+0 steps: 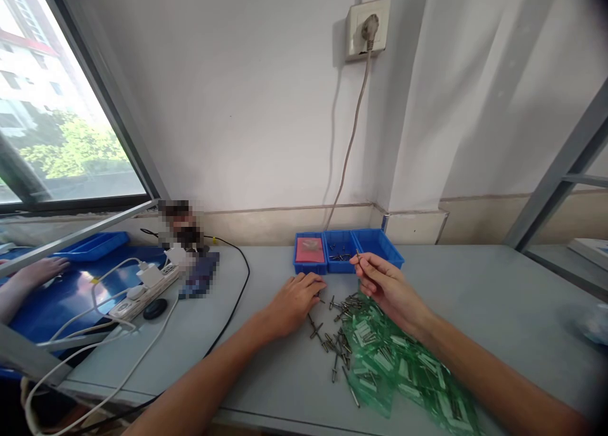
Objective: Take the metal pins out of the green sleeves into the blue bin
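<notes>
Work apparently partway, I count a few rivets (341, 256) inside the blue bins (380, 244), many loose rivets (316, 330) and green packets (375, 344) before them, one rivet (358, 255) pinched in my right hand (390, 291) by their front edge, left hand (292, 304) before them, grip unclear.

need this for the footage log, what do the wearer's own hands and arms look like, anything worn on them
The left hand and right hand wear no gloves, and no ring, watch or bracelet shows. The left forearm and right forearm are bare as far as the view goes, with no sleeve, cable or clear marking visible.
</notes>
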`<state>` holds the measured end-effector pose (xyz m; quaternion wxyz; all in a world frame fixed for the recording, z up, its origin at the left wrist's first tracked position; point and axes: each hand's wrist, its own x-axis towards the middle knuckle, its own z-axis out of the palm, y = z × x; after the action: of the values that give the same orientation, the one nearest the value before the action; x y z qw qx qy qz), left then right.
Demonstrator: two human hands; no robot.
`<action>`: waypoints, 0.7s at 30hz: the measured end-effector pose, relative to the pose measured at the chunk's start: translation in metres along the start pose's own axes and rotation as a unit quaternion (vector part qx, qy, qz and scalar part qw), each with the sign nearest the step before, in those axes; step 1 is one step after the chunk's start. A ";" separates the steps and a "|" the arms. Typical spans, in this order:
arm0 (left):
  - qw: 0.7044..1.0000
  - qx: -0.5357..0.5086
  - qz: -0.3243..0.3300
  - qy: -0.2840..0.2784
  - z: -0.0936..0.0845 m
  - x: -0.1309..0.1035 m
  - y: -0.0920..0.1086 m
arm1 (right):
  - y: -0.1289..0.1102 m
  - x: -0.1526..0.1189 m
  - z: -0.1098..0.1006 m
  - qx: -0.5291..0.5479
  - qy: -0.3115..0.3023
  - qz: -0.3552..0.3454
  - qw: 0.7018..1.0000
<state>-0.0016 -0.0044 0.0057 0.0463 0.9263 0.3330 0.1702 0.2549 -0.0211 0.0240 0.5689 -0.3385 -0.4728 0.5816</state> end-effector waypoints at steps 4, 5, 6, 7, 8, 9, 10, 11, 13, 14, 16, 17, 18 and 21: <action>1.000 -0.016 0.001 0.009 0.002 0.000 -0.002 | -0.001 -0.001 0.000 0.031 -0.011 0.012 0.999; 1.000 -0.022 0.002 0.012 0.003 0.000 -0.002 | -0.002 -0.001 0.001 0.032 -0.011 0.012 0.999; 1.000 -0.027 0.003 0.016 0.004 0.000 -0.003 | -0.002 -0.002 0.001 0.030 -0.011 0.011 0.999; 0.999 -0.033 0.004 0.017 0.004 0.000 -0.004 | -0.002 -0.002 0.001 0.024 -0.009 0.009 1.000; 0.999 -0.039 0.003 0.018 0.005 0.000 -0.004 | -0.001 -0.001 0.001 0.012 -0.006 0.005 1.000; 0.999 -0.043 0.003 0.018 0.005 0.000 -0.004 | -0.001 -0.001 0.001 -0.007 -0.001 -0.002 1.000; 0.999 -0.047 0.003 0.017 0.005 0.000 -0.004 | 0.000 0.000 0.000 -0.037 0.006 -0.011 0.999; 0.999 -0.050 0.002 0.017 0.005 0.000 -0.005 | 0.001 0.001 -0.001 -0.075 0.015 -0.022 0.997; 0.999 -0.052 0.003 0.016 0.005 0.000 -0.005 | 0.003 0.002 -0.002 -0.160 0.036 -0.047 0.985; 0.998 -0.053 0.005 0.015 0.004 0.000 -0.005 | 0.003 0.002 -0.002 -0.198 0.044 -0.059 0.977; 0.998 -0.059 0.011 0.016 0.004 0.001 -0.005 | 0.003 0.001 -0.001 -0.251 0.056 -0.078 0.963; 0.998 -0.061 0.015 0.017 0.004 0.001 -0.005 | 0.002 0.000 0.000 -0.272 0.061 -0.086 0.957; 0.998 -0.062 0.017 0.018 0.004 0.001 -0.005 | 0.001 -0.001 0.001 -0.290 0.066 -0.093 0.950; 0.998 -0.055 0.015 0.019 0.005 0.000 -0.005 | -0.001 -0.004 0.004 -0.326 0.088 -0.121 0.933</action>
<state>-0.0027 -0.0006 0.0006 0.0878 0.9240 0.3098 0.2064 0.2521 -0.0259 0.0262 0.5328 -0.4951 -0.6220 0.2899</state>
